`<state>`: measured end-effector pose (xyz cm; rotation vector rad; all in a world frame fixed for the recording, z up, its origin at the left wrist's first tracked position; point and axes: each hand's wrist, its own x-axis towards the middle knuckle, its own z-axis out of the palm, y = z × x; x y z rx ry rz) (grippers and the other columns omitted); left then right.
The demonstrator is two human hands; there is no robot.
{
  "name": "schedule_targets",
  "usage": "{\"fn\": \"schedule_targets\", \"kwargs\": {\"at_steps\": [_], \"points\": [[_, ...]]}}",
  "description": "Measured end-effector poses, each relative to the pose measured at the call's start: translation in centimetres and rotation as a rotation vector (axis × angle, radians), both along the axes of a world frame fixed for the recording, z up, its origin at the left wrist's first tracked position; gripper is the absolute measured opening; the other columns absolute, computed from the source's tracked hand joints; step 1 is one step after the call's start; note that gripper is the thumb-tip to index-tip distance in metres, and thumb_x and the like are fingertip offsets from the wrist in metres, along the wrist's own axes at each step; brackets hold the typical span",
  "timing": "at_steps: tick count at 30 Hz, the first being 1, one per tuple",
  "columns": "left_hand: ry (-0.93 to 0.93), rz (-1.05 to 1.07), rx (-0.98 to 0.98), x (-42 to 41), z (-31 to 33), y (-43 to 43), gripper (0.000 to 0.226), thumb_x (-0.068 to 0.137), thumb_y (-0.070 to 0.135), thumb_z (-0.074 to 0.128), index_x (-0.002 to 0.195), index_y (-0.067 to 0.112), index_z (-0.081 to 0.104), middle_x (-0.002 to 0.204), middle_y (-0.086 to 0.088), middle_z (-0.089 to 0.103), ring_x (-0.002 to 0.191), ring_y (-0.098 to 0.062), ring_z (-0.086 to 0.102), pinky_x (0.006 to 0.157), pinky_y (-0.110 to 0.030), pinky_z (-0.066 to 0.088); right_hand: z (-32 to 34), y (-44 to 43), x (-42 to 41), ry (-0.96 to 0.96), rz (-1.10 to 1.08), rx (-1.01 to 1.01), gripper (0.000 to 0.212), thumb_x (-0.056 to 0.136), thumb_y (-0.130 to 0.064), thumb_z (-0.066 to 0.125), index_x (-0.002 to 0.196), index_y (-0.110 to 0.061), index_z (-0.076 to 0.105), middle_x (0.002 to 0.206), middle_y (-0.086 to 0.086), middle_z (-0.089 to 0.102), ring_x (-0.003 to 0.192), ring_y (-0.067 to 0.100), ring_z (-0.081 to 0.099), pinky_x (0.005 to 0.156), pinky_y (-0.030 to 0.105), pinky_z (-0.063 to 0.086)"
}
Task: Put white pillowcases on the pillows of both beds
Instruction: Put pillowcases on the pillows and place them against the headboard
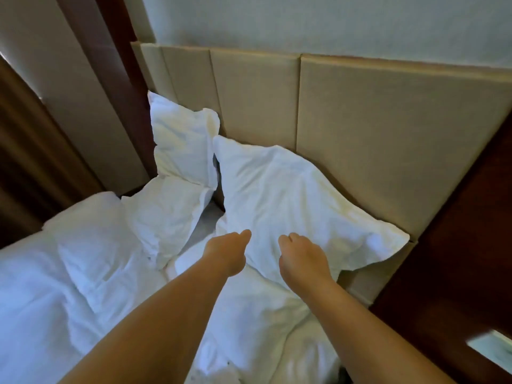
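A white-cased pillow (pixel 288 189) leans against the beige headboard (pixel 374 139) on the right of the bed. Both my hands are at its lower edge with fingers curled under and hidden. My left hand (pixel 228 252) grips near its lower left corner, and my right hand (pixel 300 257) grips the fabric just right of that; creases run toward both. A second white-cased pillow (pixel 181 142) stands upright against the headboard on the left. In front of it lies a third, crumpled white pillow (pixel 163 214).
A rumpled white duvet (pixel 69 278) covers the bed below and left of my arms. Dark wooden panels (pixel 457 259) close in on the right, with a brown curtain (pixel 33 167) and beige wall on the left.
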<state>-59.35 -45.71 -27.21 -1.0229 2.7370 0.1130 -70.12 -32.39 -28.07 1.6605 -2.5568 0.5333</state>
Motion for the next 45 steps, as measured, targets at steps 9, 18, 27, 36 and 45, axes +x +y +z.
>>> {"fn": "schedule_targets", "kwargs": {"at_steps": [9, 18, 27, 36, 45], "points": [[-0.332, 0.063, 0.229, 8.4, -15.8, 4.1, 0.021, 0.092, 0.016, 0.046, 0.113, 0.016, 0.049, 0.114, -0.004, 0.054, 0.103, -0.027, 0.060, 0.079, -0.036, 0.044, -15.8, 2.1, 7.2, -0.179, 0.152, 0.378, 0.014, 0.066, 0.002, 0.062, 0.077, -0.007, 0.058, 0.082, 0.011, 0.060, 0.075, 0.036, 0.060, 0.055, 0.035, 0.033], [-0.393, 0.150, 0.375, 10.7, -29.2, 7.8, 0.054, 0.087, 0.047, 0.060, 0.134, 0.023, 0.049, 0.135, 0.001, 0.047, 0.124, -0.021, 0.051, 0.092, -0.036, 0.045, -29.6, 3.4, 12.6, -0.261, 0.287, 0.577, 0.038, 0.027, -0.002, 0.082, 0.056, -0.011, 0.059, 0.055, 0.007, 0.057, 0.051, 0.030, 0.061, 0.039, 0.025, 0.043], [-0.328, 0.133, 0.184, 9.9, -33.3, 8.3, 0.039, 0.091, 0.018, 0.054, 0.130, 0.017, 0.052, 0.127, -0.005, 0.050, 0.112, -0.024, 0.058, 0.087, -0.035, 0.051, -32.8, 0.2, 13.7, -0.249, 0.205, 0.707, 0.033, 0.091, -0.003, 0.044, 0.122, 0.000, 0.052, 0.125, 0.017, 0.056, 0.119, 0.034, 0.047, 0.095, 0.037, 0.041], [-0.273, -0.009, 0.188, 10.6, -34.0, 7.9, 0.047, 0.088, 0.017, 0.058, 0.134, 0.016, 0.048, 0.128, -0.007, 0.047, 0.104, -0.026, 0.062, 0.069, -0.032, 0.047, -32.7, 0.0, 14.4, -0.210, 0.127, 0.740, 0.037, 0.089, 0.002, 0.042, 0.125, 0.002, 0.053, 0.127, 0.021, 0.055, 0.118, 0.036, 0.048, 0.096, 0.038, 0.042], [-0.155, -0.057, 0.200, 13.7, -31.2, 9.3, 0.053, 0.091, 0.016, 0.050, 0.142, 0.020, 0.036, 0.133, 0.001, 0.049, 0.104, -0.027, 0.063, 0.068, -0.034, 0.043, -29.5, 0.8, 15.9, -0.356, -0.019, 0.655, 0.029, 0.097, -0.012, 0.039, 0.115, -0.001, 0.059, 0.120, 0.022, 0.056, 0.110, 0.036, 0.052, 0.076, 0.034, 0.038]]}}
